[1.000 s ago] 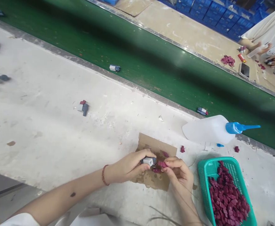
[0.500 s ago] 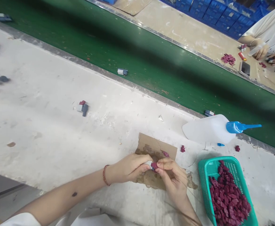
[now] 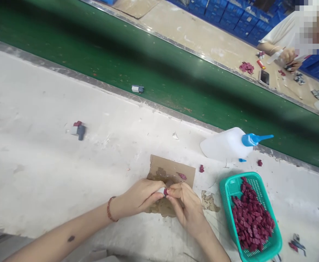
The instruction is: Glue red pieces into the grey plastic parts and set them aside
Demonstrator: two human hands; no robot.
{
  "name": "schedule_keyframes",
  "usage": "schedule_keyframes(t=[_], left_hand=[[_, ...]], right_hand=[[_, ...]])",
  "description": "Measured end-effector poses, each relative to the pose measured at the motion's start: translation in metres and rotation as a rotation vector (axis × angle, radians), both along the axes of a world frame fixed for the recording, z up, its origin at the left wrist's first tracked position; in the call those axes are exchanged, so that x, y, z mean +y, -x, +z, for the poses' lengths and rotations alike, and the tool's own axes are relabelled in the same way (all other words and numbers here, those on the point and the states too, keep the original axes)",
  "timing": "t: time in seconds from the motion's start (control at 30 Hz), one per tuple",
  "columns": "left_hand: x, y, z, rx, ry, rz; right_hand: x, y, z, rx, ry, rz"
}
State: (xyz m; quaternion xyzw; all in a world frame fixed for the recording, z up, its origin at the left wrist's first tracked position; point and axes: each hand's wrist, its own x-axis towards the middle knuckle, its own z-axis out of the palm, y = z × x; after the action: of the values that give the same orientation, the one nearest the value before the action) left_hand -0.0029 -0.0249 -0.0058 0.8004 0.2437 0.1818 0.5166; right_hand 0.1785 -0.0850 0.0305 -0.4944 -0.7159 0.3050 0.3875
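My left hand (image 3: 141,196) pinches a small light-grey plastic part (image 3: 161,190) between thumb and fingers. At its right end is a small maroon plastic piece (image 3: 165,192), gripped by the fingertips of my right hand (image 3: 188,209). The fingers hide most of both parts, so I cannot tell how they fit together. Both hands are over a stained piece of cardboard (image 3: 172,164), on which another maroon piece (image 3: 181,176) lies.
Right of my hands stands a green basket (image 3: 225,205) of maroon pieces. Behind it lies a white bottle (image 3: 222,143) with a blue nozzle. A green belt (image 3: 99,69) carries a grey part (image 3: 137,88). An assembled part (image 3: 78,130) lies left; a co-worker's hand (image 3: 288,55) shows across the belt.
The view has shifted, so most things appear farther left. My hands stay together on the parts, and less of the maroon piece shows. The part behind the bottle no longer shows.
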Motion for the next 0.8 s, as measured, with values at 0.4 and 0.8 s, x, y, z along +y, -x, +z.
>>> schedule_keyframes(t=[0.4,0.8], left_hand=[[0.052,0.001,0.011,0.084,-0.028,0.419],[0.200,-0.050,-0.011,0.179,-0.472,0.593]], right_hand=[[-0.069,-0.137,0.023,-0.772,0.285,-0.674],[-0.070,-0.145,0.010,-0.529,0.295,-0.774]])
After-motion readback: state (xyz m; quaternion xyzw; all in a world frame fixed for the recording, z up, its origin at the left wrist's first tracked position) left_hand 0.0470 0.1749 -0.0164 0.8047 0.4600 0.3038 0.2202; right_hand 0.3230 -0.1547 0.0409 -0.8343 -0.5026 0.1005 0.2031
